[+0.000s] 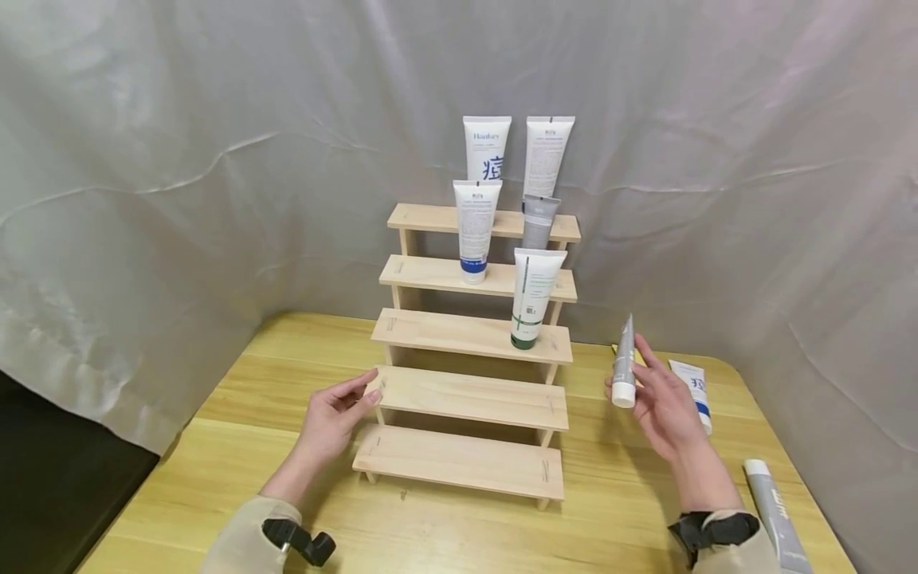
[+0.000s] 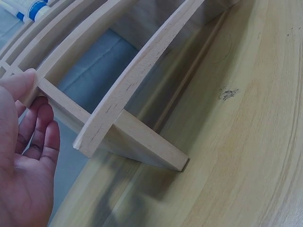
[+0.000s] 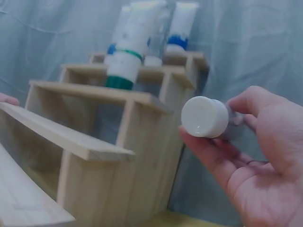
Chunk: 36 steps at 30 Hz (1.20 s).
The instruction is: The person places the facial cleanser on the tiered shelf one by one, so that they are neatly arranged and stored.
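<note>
Left grip [image 1: 335, 416], right grip [image 1: 665, 402], apparently curled

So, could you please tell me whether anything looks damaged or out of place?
Only a mark on the table in front of the rack: it's dark against pale wood; stain or scuff, I can't tell.

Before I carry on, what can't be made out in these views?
Head: lower part of the grey tube on the rack, hidden by the green-capped tube.
Right wrist: print on the green-capped tube, blurred.
Right wrist: most of the held tube, hidden by its cap and the right hand.
Left wrist: rest of the blue-marked tubes, cut off at the top-left corner.
</note>
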### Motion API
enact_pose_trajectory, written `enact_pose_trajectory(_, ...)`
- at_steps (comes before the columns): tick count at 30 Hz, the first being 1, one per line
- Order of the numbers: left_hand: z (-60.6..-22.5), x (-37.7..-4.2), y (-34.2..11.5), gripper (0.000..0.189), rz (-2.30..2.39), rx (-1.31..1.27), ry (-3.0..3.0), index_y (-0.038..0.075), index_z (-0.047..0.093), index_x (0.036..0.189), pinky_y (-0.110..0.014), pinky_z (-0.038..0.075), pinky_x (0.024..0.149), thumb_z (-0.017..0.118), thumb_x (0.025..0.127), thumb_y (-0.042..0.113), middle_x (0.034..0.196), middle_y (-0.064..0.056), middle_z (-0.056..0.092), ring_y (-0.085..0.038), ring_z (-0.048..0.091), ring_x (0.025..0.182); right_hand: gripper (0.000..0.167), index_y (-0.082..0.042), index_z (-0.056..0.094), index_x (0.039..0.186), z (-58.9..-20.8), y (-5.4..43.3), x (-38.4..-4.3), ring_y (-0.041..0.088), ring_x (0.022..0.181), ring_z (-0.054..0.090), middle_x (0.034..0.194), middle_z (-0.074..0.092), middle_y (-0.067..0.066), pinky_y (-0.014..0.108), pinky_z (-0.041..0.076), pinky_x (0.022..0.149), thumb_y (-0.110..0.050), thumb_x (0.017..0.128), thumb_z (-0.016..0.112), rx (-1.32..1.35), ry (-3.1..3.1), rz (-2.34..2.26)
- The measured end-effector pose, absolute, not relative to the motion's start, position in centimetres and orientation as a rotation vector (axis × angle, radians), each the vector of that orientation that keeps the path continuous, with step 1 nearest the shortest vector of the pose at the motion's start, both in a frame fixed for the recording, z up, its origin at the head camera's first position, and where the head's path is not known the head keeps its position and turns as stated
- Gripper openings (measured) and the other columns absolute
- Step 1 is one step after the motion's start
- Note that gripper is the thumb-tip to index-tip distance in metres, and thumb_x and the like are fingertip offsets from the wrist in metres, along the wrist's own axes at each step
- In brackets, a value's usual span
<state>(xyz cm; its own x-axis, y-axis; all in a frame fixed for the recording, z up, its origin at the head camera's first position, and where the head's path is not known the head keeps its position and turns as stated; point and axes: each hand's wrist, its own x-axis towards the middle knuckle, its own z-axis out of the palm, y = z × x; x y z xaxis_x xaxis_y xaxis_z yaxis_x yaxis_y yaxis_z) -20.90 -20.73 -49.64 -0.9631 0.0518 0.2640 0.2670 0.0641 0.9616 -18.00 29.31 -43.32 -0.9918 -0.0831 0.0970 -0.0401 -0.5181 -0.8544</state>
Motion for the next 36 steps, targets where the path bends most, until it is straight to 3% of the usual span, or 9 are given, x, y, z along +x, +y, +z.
enact_pose_trajectory(2,-49.6,-20.9,-20.8,0.039,-2.023,-0.328,-2.162,-0.005,0.070,0.133,-0.019,0.055,0.070,0.079,0.096,0.003,0.100,-0.014,0.071,-0.008,0.062,0.082,0.057,-0.021,0.039,0.165,-42.7,28.6,-17.5,0.028,0.105,0.074,0.163,0.014,0.026,0.038,0.060,0.092,0.000,0.112,0.048,-0.249,1.598,-2.772)
enact_pose_trajectory(4,-49.7,-20.9,-20.8,0.039,-2.024,-0.331,-2.148,-0.006,0.069,0.132,-0.019,0.055,0.069,0.079,0.095,0.003,0.099,-0.014,0.071,-0.008,0.062,0.081,0.060,-0.019,0.038,0.165,-41.9,27.5,-17.0,0.028,0.102,0.075,0.146,0.036,0.021,0.038,0.061,0.088,0.003,0.110,0.051,-0.264,1.740,-2.809)
enact_pose_trajectory(6,-49.7,-20.9,-20.9,0.039,-2.020,-0.340,-2.138,-0.007,0.069,0.132,-0.019,0.055,0.069,0.079,0.095,0.002,0.098,-0.013,0.071,-0.008,0.062,0.081,0.063,-0.017,0.040,0.163,-41.2,26.4,-16.6,0.023,0.100,0.075,0.128,0.047,0.014,0.036,0.062,0.083,0.006,0.107,0.056,-0.245,1.932,-2.828)
enact_pose_trajectory(8,-49.7,-20.8,-21.0,0.038,-2.013,-0.349,-2.135,-0.007,0.068,0.132,-0.019,0.055,0.069,0.078,0.096,0.001,0.098,-0.013,0.071,-0.008,0.062,0.080,0.064,-0.015,0.046,0.160,-40.5,25.3,-16.3,0.017,0.097,0.076,0.120,0.051,0.012,0.033,0.062,0.079,0.011,0.103,0.060,-0.220,2.131,-2.830)
enact_pose_trajectory(14,-49.8,-20.9,-21.1,0.038,-2.003,-0.347,-2.159,-0.005,0.070,0.133,-0.019,0.053,0.067,0.078,0.096,0.003,0.097,-0.015,0.070,-0.008,0.060,0.079,0.070,-0.001,0.055,0.149,-39.4,23.1,-15.9,0.014,0.099,0.071,0.120,0.058,0.013,0.023,0.060,0.079,0.030,0.087,0.063,-0.603,2.713,-2.683)
enact_pose_trajectory(23,-49.8,-21.1,-21.2,0.037,-2.004,-0.342,-2.164,-0.002,0.071,0.132,-0.018,0.051,0.064,0.078,0.096,0.003,0.097,-0.013,0.069,-0.009,0.058,0.078,0.078,0.003,0.056,0.147,-37.4,20.3,-14.7,0.012,0.101,0.068,0.121,0.055,0.006,0.017,0.057,0.078,0.031,0.076,0.071,-0.853,3.226,-2.187)
enact_pose_trajectory(32,-49.8,-21.1,-21.1,0.038,-2.025,-0.348,-2.145,-0.004,0.071,0.132,-0.018,0.051,0.064,0.078,0.095,0.000,0.095,-0.012,0.066,-0.009,0.056,0.077,0.070,0.005,0.062,0.142,-36.1,16.3,-14.5,0.015,0.104,0.067,0.116,0.059,0.026,0.019,0.059,0.074,0.022,0.075,0.079,-1.077,3.282,-2.059)
enact_pose_trajectory(36,-49.8,-21.2,-20.9,0.038,-2.030,-0.366,-2.149,-0.004,0.070,0.132,-0.018,0.051,0.064,0.078,0.096,0.002,0.095,-0.010,0.066,-0.009,0.056,0.077,0.068,0.004,0.063,0.141,-36.2,14.5,-15.0,0.017,0.102,0.066,0.115,0.059,0.026,0.022,0.060,0.073,0.020,0.077,0.081,-1.132,3.244,-2.046)
